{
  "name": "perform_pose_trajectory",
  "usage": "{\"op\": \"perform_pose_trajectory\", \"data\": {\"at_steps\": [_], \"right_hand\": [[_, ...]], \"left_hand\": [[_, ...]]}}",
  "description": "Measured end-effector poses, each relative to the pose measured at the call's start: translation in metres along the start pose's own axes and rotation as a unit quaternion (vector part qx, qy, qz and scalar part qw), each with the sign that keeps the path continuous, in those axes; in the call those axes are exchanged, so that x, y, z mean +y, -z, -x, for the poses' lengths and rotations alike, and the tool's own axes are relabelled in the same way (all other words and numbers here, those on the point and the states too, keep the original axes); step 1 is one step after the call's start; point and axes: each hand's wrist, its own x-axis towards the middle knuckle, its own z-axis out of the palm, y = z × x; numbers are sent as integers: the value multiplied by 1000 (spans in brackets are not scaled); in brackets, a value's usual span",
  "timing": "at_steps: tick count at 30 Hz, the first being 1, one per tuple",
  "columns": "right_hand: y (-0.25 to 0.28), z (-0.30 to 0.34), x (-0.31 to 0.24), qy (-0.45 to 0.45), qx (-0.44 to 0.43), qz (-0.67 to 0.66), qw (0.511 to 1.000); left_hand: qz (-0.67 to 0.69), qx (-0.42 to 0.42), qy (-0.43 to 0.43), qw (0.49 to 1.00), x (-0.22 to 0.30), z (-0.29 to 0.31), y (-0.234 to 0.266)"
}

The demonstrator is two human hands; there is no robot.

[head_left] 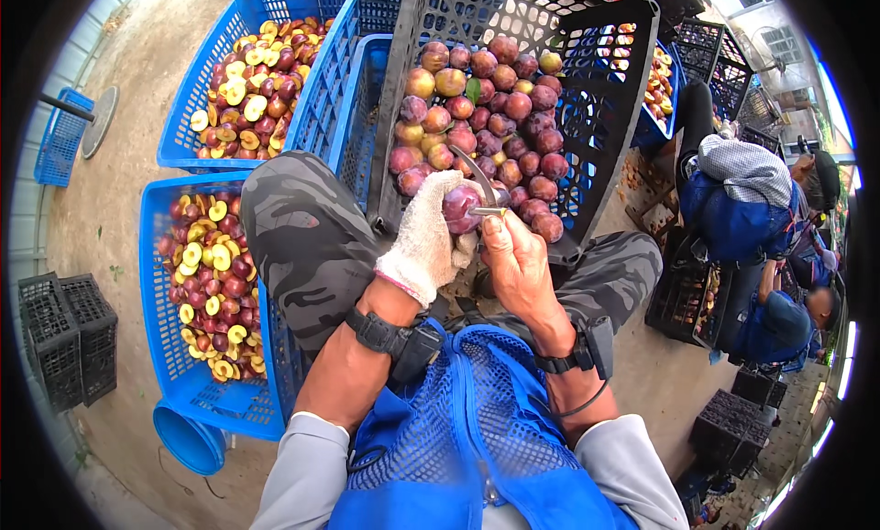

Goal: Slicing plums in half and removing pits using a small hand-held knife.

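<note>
One plum [458, 209] is clamped in the left hand [423, 232], a curved knife [480, 174] in the right hand [522, 264], between the knees [307, 209] near the black crate's rim [398, 81].

At twelve o'clock, the upper edge is cutting off the black crate [392, 118], which is partly hiding one blue crate [364, 109] toward eleven and another blue crate [676, 90] toward two. The plum [461, 209] is covering part of the gloved left hand [420, 235]; the right hand [519, 260] is concealing some of its own fingers. At six, the lower edge is cropping the blue vest [412, 493]. Around four, the dark crates' [731, 429] contents are staying unreadably small.
</note>
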Motion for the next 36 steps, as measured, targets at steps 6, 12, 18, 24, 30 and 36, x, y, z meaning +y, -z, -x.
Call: {"op": "perform_pose_trajectory", "data": {"at_steps": [6, 12, 18, 24, 30, 36], "right_hand": [[-6, 0, -8, 20, 18, 72, 997], [-4, -5, 19, 159, 37, 224, 961], [6, -19, 21, 194, 34, 354, 914], [52, -50, 42, 343, 111, 515, 778], [68, -32, -9, 158, 109, 190, 963], [9, 26, 3, 25, 50, 62, 996]], "left_hand": [[-39, 44, -54, 997, -6, -3, 3], [-77, 68, -73, 992, -9, -6, 3], [-4, 60, -47, 997, -12, -14, 7], [0, 42, -54, 998, -17, -12, 7], [139, -132, -33, 981, -10, -9, -3], [194, -68, -94, 974, -15, -24, -7]]}}
